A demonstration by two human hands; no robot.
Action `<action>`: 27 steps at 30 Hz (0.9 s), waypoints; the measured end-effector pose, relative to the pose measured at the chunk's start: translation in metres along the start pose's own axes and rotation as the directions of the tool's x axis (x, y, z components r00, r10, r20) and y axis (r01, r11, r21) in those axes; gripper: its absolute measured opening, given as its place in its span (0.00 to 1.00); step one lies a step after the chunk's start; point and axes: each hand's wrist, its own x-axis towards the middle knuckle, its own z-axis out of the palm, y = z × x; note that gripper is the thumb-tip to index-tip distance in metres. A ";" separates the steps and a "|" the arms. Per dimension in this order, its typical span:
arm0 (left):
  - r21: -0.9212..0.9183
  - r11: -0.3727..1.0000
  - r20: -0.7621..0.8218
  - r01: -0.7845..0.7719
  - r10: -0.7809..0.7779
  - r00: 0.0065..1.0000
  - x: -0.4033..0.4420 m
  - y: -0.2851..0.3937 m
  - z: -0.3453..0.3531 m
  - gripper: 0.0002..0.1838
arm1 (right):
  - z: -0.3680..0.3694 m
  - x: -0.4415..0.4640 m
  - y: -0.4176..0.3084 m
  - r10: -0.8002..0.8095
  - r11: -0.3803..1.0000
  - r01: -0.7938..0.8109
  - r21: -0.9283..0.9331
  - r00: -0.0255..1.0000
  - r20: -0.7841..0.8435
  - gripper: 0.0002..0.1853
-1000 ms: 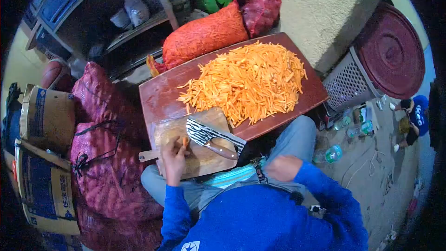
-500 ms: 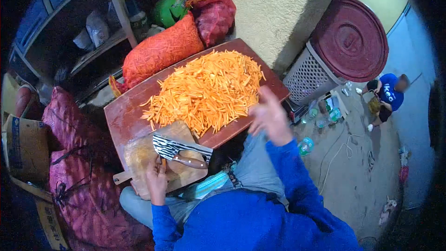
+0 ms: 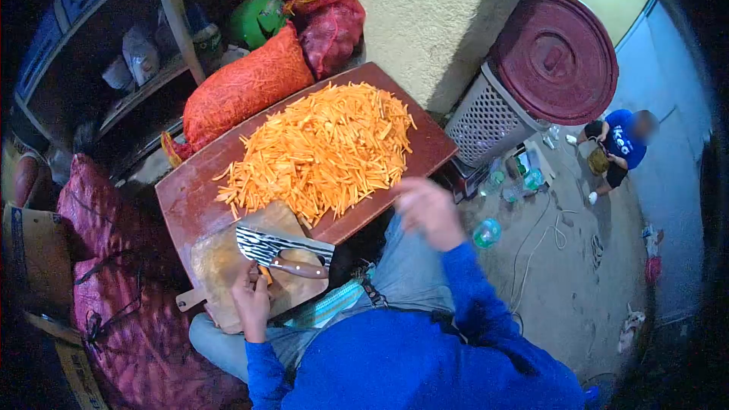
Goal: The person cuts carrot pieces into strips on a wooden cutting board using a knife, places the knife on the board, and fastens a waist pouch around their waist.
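My left hand (image 3: 250, 298) is on the wooden chopping board (image 3: 216, 254), its fingers closed at a small piece of orange vegetable (image 3: 265, 273). Beside it lies a cleaver (image 3: 285, 250) with a black-and-white striped blade and a brown riveted handle, flat on the board with no hand on it. My right hand (image 3: 430, 214) is in the air off the table's near right edge, blurred, with fingers stretched leftward and nothing visible in them. A large heap of cut orange vegetable sticks (image 3: 326, 152) covers much of the reddish-brown table (image 3: 182, 197).
An orange mesh sack (image 3: 247, 83) and a green round object (image 3: 258, 19) are behind the table. Large red mesh sacks (image 3: 129, 319) stand at left. A lidded basket (image 3: 493, 118), plastic bottles (image 3: 487, 233) and a cord (image 3: 528, 262) are at right; a seated person (image 3: 624, 140) is farther off.
My right hand has come slightly down and its fingers look less spread. My left hand remains by the orange piece, which shows more now. The whole view has shifted a little.
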 end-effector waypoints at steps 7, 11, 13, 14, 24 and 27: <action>0.565 0.752 -0.003 -0.341 0.415 0.910 -0.007 0.000 0.002 0.18 | 0.141 -0.023 0.047 -0.365 0.482 0.751 -0.451 0.640 0.677 0.30; 0.468 0.825 0.017 -0.317 0.351 0.936 -0.015 0.014 0.000 0.15 | 0.156 -0.025 0.063 -0.295 0.305 0.791 -0.531 0.608 0.737 0.36; 0.422 0.863 0.049 -0.277 0.284 0.958 -0.015 0.017 -0.002 0.14 | 0.158 -0.024 0.067 -0.259 0.300 0.786 -0.541 0.613 0.747 0.35; 0.443 0.832 0.105 -0.334 0.322 0.941 -0.014 0.016 -0.006 0.13 | 0.159 -0.022 0.070 -0.255 0.300 0.786 -0.540 0.612 0.749 0.35; 0.531 0.664 0.152 -0.526 0.535 0.831 -0.004 -0.001 0.014 0.09 | 0.166 -0.013 0.063 -0.166 0.365 0.778 -0.511 0.594 0.787 0.24; 0.563 0.648 0.151 -0.512 0.528 0.835 -0.006 -0.001 0.024 0.11 | 0.162 -0.010 0.056 -0.121 0.475 0.716 -0.512 0.630 0.767 0.19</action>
